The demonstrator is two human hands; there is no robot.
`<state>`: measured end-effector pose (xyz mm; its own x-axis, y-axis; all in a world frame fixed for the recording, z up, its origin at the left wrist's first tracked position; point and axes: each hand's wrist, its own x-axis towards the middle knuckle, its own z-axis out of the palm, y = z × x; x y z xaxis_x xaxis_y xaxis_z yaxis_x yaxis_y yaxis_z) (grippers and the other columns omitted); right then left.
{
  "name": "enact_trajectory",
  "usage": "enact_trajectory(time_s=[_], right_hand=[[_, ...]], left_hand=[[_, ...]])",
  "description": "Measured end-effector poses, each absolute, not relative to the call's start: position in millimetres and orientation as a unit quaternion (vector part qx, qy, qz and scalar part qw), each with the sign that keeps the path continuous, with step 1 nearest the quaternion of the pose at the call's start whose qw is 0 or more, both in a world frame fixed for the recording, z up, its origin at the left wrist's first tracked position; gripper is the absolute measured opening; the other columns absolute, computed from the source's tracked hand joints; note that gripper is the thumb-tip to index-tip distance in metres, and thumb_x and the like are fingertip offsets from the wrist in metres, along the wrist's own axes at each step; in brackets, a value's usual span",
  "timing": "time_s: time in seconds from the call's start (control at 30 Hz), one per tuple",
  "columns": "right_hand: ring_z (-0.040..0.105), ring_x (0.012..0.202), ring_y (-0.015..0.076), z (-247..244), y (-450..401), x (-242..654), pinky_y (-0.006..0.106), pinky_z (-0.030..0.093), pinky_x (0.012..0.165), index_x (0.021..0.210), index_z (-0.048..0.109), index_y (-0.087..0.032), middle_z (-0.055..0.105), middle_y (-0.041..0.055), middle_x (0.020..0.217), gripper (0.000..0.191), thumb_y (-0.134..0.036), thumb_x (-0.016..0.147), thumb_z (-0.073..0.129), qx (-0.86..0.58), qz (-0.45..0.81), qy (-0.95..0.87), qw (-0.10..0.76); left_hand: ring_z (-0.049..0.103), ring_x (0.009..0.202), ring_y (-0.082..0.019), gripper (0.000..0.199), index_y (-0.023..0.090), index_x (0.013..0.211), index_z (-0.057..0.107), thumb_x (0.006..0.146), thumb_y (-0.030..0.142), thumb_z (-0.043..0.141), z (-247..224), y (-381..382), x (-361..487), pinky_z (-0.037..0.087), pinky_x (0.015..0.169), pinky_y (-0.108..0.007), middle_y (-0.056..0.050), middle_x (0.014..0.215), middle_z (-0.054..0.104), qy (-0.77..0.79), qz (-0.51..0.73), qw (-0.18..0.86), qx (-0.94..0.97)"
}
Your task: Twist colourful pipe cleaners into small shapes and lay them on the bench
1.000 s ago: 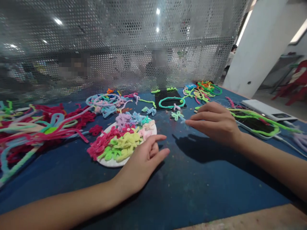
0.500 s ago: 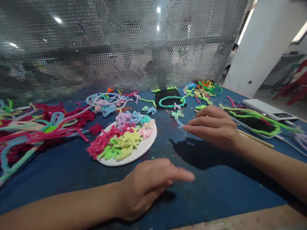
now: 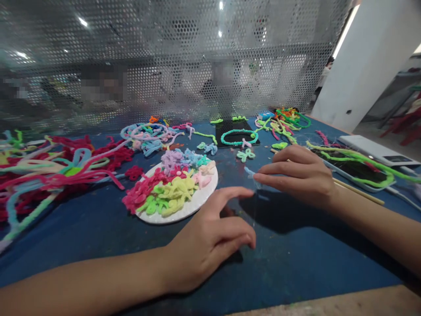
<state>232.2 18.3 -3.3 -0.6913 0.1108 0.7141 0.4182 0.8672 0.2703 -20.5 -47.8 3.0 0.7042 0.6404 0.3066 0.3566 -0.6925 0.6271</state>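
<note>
The pale-blue fuzzy piece (image 3: pixel 249 171) is to the right of the white plate (image 3: pixel 200 199), well clear of its rim, at the fingertips of the right hand (image 3: pixel 297 175). That hand is narrowed to a pinch on the near end of the piece. The short free end sticks out past the fingers; its long axis slants away from the wearer and leftward, so the tip points toward the far side, to the right of the plate. How much of the piece lies behind the fingertips cannot be seen.

The left hand (image 3: pixel 207 237) is at the plate's near right, with forefinger and thumb spread wide. A very faint clear strand runs down near its fingertips; whether the hand touches it is unclear.

Right of the plate and just beyond the pale-blue tip, a mint-green looped flower (image 3: pixel 245 155) lies on the blue bench (image 3: pixel 279 272). Farther beyond the plate, to the right, a teal ring (image 3: pixel 239 131) lies over a dark panel (image 3: pixel 232 126), its long axis running sideways. The plate bears heaped fuzzy flowers (image 3: pixel 174 191) in crimson, yellow, green, lilac, blue and pink. Left of the plate is a tangle of crimson stems (image 3: pixel 105 153); far to its right, a tray (image 3: pixel 362 169) carries green stems.
</note>
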Motion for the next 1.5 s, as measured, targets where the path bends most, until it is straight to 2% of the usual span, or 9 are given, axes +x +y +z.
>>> enact_trajectory(time_s=[0.07,0.13,0.27,0.43,0.8,1.07,1.3,1.4,1.5], right_hand=[[0.057,0.085,0.0198,-4,19,233,0.036,0.045,0.072,0.110,0.064,-0.021,0.073,0.0032,0.097,0.023,-0.014,0.090,0.057,-0.147,-0.206,-0.903,0.348],[0.057,0.087,0.0197,-4,20,234,0.036,0.044,0.074,0.110,0.065,-0.022,0.073,0.0030,0.098,0.023,-0.014,0.090,0.058,-0.151,-0.207,-0.907,0.333],[0.056,0.084,0.0186,-7,27,234,0.034,0.044,0.073,0.106,0.066,-0.022,0.074,0.0018,0.095,0.020,-0.015,0.091,0.057,-0.151,-0.218,-0.901,0.342],[0.055,0.078,0.0186,-15,43,234,0.034,0.046,0.073,0.099,0.070,-0.020,0.074,0.0035,0.091,0.018,-0.016,0.092,0.054,-0.174,-0.182,-0.903,0.348],[0.056,0.078,0.0201,-31,80,233,0.033,0.048,0.069,0.092,0.075,-0.022,0.074,0.0055,0.090,0.020,-0.020,0.091,0.055,-0.222,-0.131,-0.905,0.340],[0.058,0.098,0.0226,-13,48,224,0.043,0.048,0.087,0.120,0.060,-0.026,0.065,0.0097,0.110,0.031,-0.017,0.092,0.050,-0.291,-0.078,-0.832,0.465],[0.065,0.081,0.0155,-10,-19,184,0.027,0.055,0.071,0.143,0.033,-0.026,0.065,0.0077,0.112,0.073,-0.042,0.081,0.068,-0.234,0.363,-0.841,0.327],[0.056,0.055,0.0108,-15,-14,185,0.020,0.046,0.049,0.122,0.057,-0.022,0.067,-0.0002,0.075,0.044,-0.039,0.083,0.066,-0.266,0.387,-0.845,0.256],[0.053,0.053,0.0115,-15,1,197,0.022,0.041,0.048,0.083,0.070,-0.020,0.062,-0.0003,0.061,0.027,-0.044,0.086,0.060,-0.297,0.373,-0.843,0.250]], left_hand=[[0.038,0.134,-0.025,0.029,0.021,0.088,0.067,0.098,0.029,0.041,3,-50,-22,0.029,0.111,-0.039,-0.008,0.140,0.049,0.206,0.275,0.249,0.906],[0.053,0.122,-0.020,0.028,0.020,0.095,0.063,0.099,0.025,0.036,3,-50,-23,0.027,0.113,-0.040,-0.009,0.120,0.064,0.136,0.269,0.273,0.914],[0.063,0.081,-0.014,0.030,0.014,0.101,0.063,0.100,0.025,0.034,4,-47,-22,0.049,0.085,-0.027,-0.007,0.082,0.068,0.150,0.317,0.310,0.884],[0.058,0.072,-0.012,0.030,0.014,0.097,0.066,0.099,0.024,0.038,3,-45,-21,0.046,0.070,-0.021,-0.003,0.072,0.063,0.230,0.304,0.320,0.867],[0.063,0.081,-0.017,0.025,0.008,0.097,0.061,0.097,0.016,0.037,5,-48,-16,0.051,0.082,-0.025,-0.011,0.083,0.070,0.043,0.229,0.274,0.933],[0.037,0.133,-0.025,0.023,0.018,0.106,0.064,0.096,0.025,0.045,-4,-41,-29,0.032,0.111,-0.043,-0.013,0.139,0.045,0.188,0.315,0.049,0.929],[0.057,0.086,-0.017,0.033,0.016,0.089,0.067,0.098,0.028,0.038,0,-35,-27,0.045,0.080,-0.029,-0.007,0.091,0.062,0.323,0.278,0.158,0.891],[0.057,0.077,-0.015,0.032,0.016,0.083,0.064,0.098,0.027,0.038,0,-34,-25,0.043,0.075,-0.026,-0.004,0.080,0.062,0.372,0.337,0.238,0.832],[0.045,0.055,-0.010,0.031,0.017,0.084,0.063,0.096,0.036,0.042,-2,-31,-24,0.036,0.053,-0.021,0.003,0.059,0.046,0.414,0.408,0.359,0.730]])
